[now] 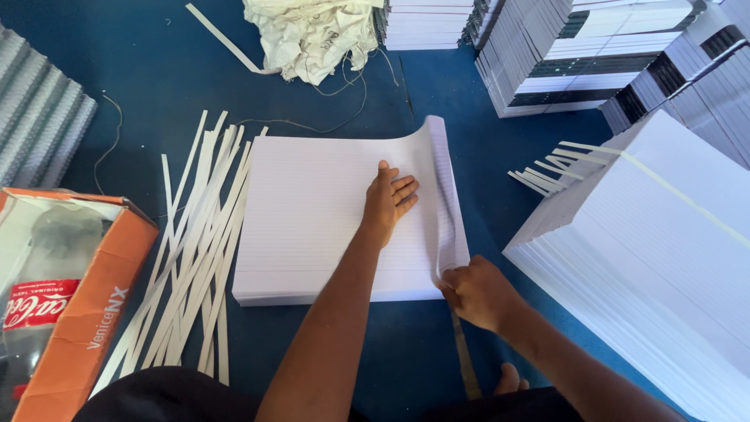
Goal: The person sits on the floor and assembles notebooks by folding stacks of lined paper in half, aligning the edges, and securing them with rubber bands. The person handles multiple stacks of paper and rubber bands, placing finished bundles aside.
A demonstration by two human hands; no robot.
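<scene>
Ruled paper stack (312, 227) on blue cloth, both hands on it.

I see my left hand (388, 199) lying flat and open on the smooth top sheet, fingers spread, pressing near the right side. My right hand (478, 293) is pinched shut on the lower right corner, curling a thin sheaf (441, 195) upward just beside the left fingertips. Limp white paper strips (195, 250) fan out left of the stack; a taller, banded pile (656, 258) sits right.
</scene>
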